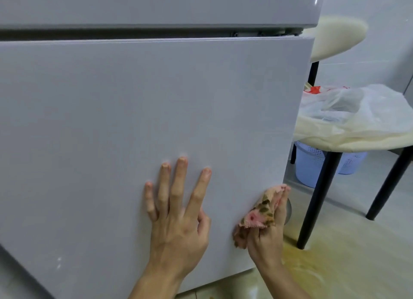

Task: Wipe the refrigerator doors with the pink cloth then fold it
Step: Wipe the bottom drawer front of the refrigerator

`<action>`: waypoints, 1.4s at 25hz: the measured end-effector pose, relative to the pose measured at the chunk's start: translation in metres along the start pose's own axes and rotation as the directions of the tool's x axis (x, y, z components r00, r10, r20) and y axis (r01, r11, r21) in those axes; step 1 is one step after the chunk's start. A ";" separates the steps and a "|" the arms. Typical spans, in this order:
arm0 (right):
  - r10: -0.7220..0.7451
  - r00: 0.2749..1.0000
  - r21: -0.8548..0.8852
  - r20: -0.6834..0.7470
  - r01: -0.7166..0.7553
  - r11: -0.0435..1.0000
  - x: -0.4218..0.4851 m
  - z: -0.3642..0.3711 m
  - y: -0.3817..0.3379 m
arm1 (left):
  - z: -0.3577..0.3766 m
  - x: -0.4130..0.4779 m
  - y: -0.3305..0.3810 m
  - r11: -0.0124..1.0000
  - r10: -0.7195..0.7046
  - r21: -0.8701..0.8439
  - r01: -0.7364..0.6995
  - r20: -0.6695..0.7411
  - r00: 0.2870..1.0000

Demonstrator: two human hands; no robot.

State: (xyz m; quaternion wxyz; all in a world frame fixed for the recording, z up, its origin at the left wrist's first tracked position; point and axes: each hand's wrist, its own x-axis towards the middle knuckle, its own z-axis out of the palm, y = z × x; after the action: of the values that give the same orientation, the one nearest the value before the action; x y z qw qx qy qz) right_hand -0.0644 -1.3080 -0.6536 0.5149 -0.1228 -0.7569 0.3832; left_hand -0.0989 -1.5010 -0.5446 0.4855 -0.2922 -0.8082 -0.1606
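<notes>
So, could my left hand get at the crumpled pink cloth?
Probably yes. The left hand lies flat on the pale grey refrigerator door, beside the crumpled pink cloth that the right hand grips at the door's right edge; nothing lies between them.

The left hand (pixel 176 218) lies flat, fingers spread, on the lower fridge door (pixel 134 119). The right hand (pixel 270 231) grips a bunched pink cloth (pixel 257 216) against the door's right edge. A stool (pixel 357 140) carrying a plastic bag (pixel 348 106) stands beside it.
</notes>
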 end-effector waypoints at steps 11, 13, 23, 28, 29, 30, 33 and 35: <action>-0.489 0.854 -0.232 -0.177 0.447 0.864 0.117 0.039 -0.166 | -0.028 0.000 -0.056 0.979 -0.205 0.000 0.205 -0.081 0.975; -0.584 0.811 -0.210 -0.016 0.569 0.795 0.074 0.060 -0.162 | -0.032 -0.001 -0.065 0.979 -0.204 0.002 0.205 -0.080 0.976; -0.781 0.618 -0.169 0.085 0.782 0.600 0.090 0.003 -0.130 | -0.045 -0.032 -0.085 0.977 -0.213 -0.003 0.213 -0.006 0.977; -0.597 0.802 -0.347 0.023 0.566 0.747 0.062 0.032 -0.108 | -0.048 -0.023 -0.078 0.976 -0.216 -0.023 0.216 -0.018 0.976; -0.560 0.828 -0.309 -0.004 0.532 0.788 0.057 0.041 -0.110 | -0.050 -0.022 -0.081 0.975 -0.222 -0.017 0.221 -0.021 0.975; -0.541 0.840 -0.279 -0.043 0.509 0.814 0.056 0.048 -0.115 | -0.051 -0.023 -0.086 0.972 -0.234 -0.003 0.234 -0.023 0.972; -0.523 0.840 -0.277 -0.145 0.473 0.836 0.070 0.065 -0.151 | -0.058 -0.029 -0.105 0.963 -0.269 0.004 0.270 -0.044 0.962; -0.477 0.857 -0.269 -0.194 0.421 0.866 0.078 0.082 -0.184 | -0.061 -0.030 -0.116 0.962 -0.273 0.004 0.274 -0.069 0.959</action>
State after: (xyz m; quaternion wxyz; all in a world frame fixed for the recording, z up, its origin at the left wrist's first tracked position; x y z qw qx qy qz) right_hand -0.1317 -1.4241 -0.4844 0.6663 -0.0453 -0.7295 0.1478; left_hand -0.1192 -1.6337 -0.5389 0.4879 -0.1687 -0.8248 -0.2306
